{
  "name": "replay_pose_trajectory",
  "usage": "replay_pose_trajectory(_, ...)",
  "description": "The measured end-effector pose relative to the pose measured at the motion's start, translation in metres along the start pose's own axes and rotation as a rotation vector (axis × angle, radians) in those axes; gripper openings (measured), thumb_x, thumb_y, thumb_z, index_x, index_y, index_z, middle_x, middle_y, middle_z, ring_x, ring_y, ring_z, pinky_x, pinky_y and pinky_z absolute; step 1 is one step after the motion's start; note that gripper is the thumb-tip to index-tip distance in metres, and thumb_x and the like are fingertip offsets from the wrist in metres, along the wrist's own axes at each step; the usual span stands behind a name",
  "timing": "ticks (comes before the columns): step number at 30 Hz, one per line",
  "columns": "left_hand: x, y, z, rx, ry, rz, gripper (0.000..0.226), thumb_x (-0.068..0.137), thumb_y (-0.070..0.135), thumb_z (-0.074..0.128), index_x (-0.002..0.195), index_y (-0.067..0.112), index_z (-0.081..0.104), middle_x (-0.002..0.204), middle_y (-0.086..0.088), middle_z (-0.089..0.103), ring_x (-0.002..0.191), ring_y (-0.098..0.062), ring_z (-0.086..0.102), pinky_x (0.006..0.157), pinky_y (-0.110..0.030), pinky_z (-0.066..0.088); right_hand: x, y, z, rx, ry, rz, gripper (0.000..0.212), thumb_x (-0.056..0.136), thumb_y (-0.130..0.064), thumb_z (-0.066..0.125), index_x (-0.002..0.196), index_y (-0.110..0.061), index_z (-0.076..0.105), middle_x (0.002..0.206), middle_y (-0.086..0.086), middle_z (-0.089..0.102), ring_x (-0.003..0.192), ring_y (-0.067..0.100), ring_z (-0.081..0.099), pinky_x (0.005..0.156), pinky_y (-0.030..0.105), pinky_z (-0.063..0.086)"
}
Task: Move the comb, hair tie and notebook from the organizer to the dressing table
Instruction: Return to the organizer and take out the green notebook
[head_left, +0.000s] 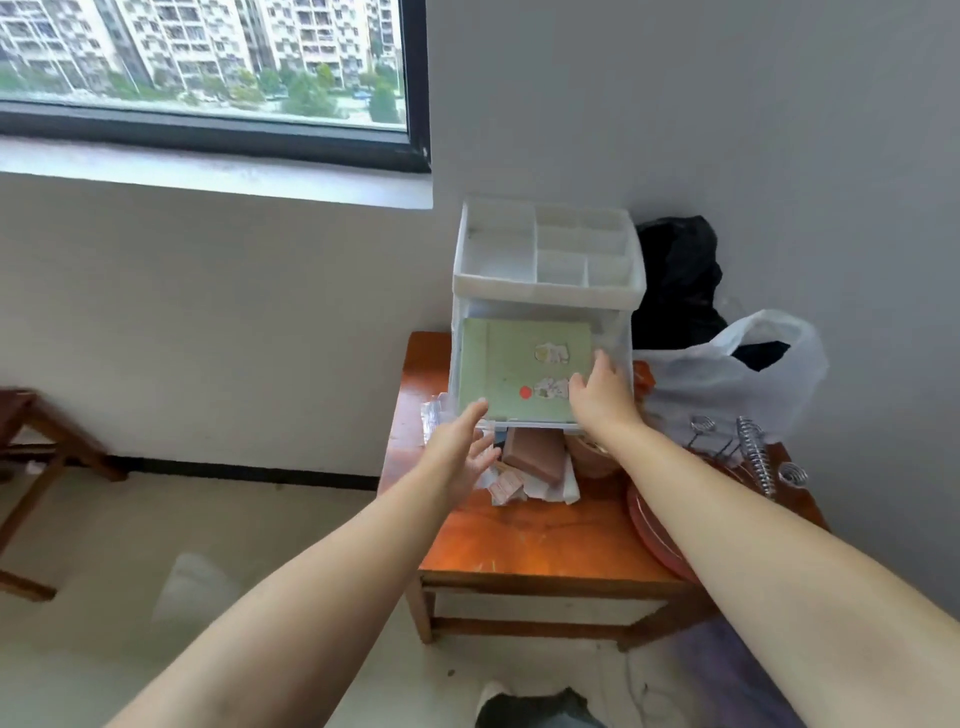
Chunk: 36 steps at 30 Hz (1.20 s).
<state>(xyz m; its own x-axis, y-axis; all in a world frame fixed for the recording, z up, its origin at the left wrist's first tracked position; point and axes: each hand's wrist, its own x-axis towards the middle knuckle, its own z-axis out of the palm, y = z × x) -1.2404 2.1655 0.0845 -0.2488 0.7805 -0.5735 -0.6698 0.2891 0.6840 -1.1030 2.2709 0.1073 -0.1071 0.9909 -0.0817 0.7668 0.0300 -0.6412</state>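
A white plastic organizer (545, 291) stands at the back of a small orange wooden table (530, 540). Its lower drawer is pulled out, and a pale green notebook (509, 374) with small stickers and a red dot lies flat in it. My right hand (600, 395) rests on the notebook's right edge, fingers spread over it. My left hand (462, 447) hovers open at the drawer's front left corner, holding nothing. The organizer's top compartments look empty. I see no comb or hair tie.
A brown block (535, 454) and crumpled papers (511, 486) lie under the drawer front. A white plastic bag (727, 374) and a black bag (675, 280) sit to the right, with metal wire whisks (753, 452) on a red plate (654, 535). A wooden stool (31, 457) stands at far left.
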Motion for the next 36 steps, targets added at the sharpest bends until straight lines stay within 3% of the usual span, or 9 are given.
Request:
replay_pose_trajectory(4, 0.013, -0.011, 0.007, -0.257, 0.051, -0.023, 0.029, 0.089, 0.021, 0.059, 0.114, 0.010, 0.050, 0.114, -0.011, 0.055, 0.110, -0.027, 0.056, 0.080, -0.037, 0.053, 0.030, -0.006, 0.007, -0.056, -0.010, 0.196, 0.044, 0.090, -0.022, 0.048, 0.128, -0.001, 0.041, 0.133, 0.020, 0.047, 0.116, 0.037, 0.051, 0.086, 0.037, 0.044)
replay_pose_trajectory(10, 0.011, -0.012, -0.003, -0.283, -0.048, -0.028, 0.027, 0.090, 0.018, 0.058, 0.115, 0.009, 0.051, 0.124, -0.015, 0.055, 0.115, -0.029, 0.056, 0.083, -0.033, 0.051, 0.046, -0.012, 0.008, 0.193, -0.061, 0.264, 0.037, 0.089, -0.025, 0.054, 0.118, -0.002, 0.056, 0.115, 0.017, 0.064, 0.102, 0.034, 0.060, 0.084, 0.036, 0.050)
replay_pose_trajectory(13, 0.009, -0.009, -0.003, -0.282, -0.046, -0.033, 0.028, 0.088, 0.019, 0.060, 0.113, 0.008, 0.054, 0.125, -0.016, 0.058, 0.110, -0.027, 0.059, 0.079, -0.032, 0.053, 0.045, -0.015, 0.000, 0.487, -0.064, 0.275, 0.025, 0.088, -0.024, 0.057, 0.105, -0.006, 0.061, 0.111, 0.017, 0.066, 0.099, 0.036, 0.063, 0.090, 0.048, 0.052)
replay_pose_trajectory(20, 0.006, -0.002, -0.006, -0.276, -0.074, -0.069, 0.051, 0.086, 0.036, 0.060, 0.125, 0.006, 0.046, 0.115, -0.015, 0.059, 0.116, -0.029, 0.056, 0.080, -0.032, 0.054, 0.016, -0.001, -0.039, 0.792, -0.187, 0.222, 0.028, 0.095, -0.015, 0.048, 0.119, 0.000, 0.053, 0.116, 0.018, 0.063, 0.104, 0.032, 0.061, 0.080, 0.044, 0.052)
replay_pose_trajectory(25, 0.011, 0.010, -0.013, -0.301, -0.130, -0.125, 0.083, 0.082, 0.060, 0.050, 0.138, 0.002, 0.029, 0.142, -0.023, 0.041, 0.122, -0.032, 0.053, 0.086, -0.035, 0.052, -0.028, 0.028, -0.084, 0.996, -0.345, 0.076, 0.028, 0.094, -0.017, 0.045, 0.121, -0.013, 0.055, 0.113, 0.007, 0.067, 0.106, 0.023, 0.063, 0.075, 0.035, 0.060)
replay_pose_trajectory(28, 0.013, 0.023, -0.012, -0.104, -0.194, -0.127, 0.085, 0.080, 0.069, 0.043, 0.129, 0.000, 0.042, 0.135, -0.019, 0.052, 0.115, -0.025, 0.059, 0.079, -0.035, 0.055, -0.045, 0.037, -0.098, 0.848, -0.595, 0.012, 0.038, 0.088, -0.023, 0.052, 0.123, -0.011, 0.056, 0.118, 0.013, 0.067, 0.107, 0.028, 0.065, 0.082, 0.037, 0.058)
replay_pose_trajectory(30, 0.016, 0.031, -0.012, 0.073, -0.218, -0.127, 0.078, 0.078, 0.075, 0.037, 0.110, 0.006, 0.055, 0.123, -0.013, 0.064, 0.112, -0.021, 0.062, 0.091, -0.040, 0.051, -0.051, 0.031, -0.089, 0.588, -0.715, -0.079, 0.032, 0.088, -0.023, 0.055, 0.117, -0.011, 0.061, 0.116, 0.013, 0.068, 0.104, 0.027, 0.066, 0.086, 0.036, 0.057)
replay_pose_trajectory(34, 0.031, 0.049, -0.010, 0.230, -0.219, -0.108, 0.089, 0.077, 0.078, 0.029, 0.120, 0.005, 0.054, 0.118, -0.007, 0.068, 0.116, -0.016, 0.057, 0.111, -0.047, 0.031, -0.035, 0.007, -0.056, -0.037, -0.660, -0.339, 0.025, 0.090, -0.028, 0.056, 0.112, -0.019, 0.063, 0.127, 0.000, 0.058, 0.112, 0.013, 0.057, 0.100, 0.033, 0.045)
replay_pose_trajectory(36, 0.038, 0.058, -0.007, 0.270, -0.212, -0.114, 0.091, 0.077, 0.079, 0.027, 0.121, 0.004, 0.056, 0.117, -0.007, 0.068, 0.114, -0.015, 0.058, 0.111, -0.047, 0.031, -0.019, -0.003, -0.046, -0.097, -0.636, -0.385, 0.027, 0.091, -0.029, 0.054, 0.115, -0.019, 0.062, 0.136, -0.004, 0.044, 0.120, 0.011, 0.047, 0.102, 0.030, 0.039)
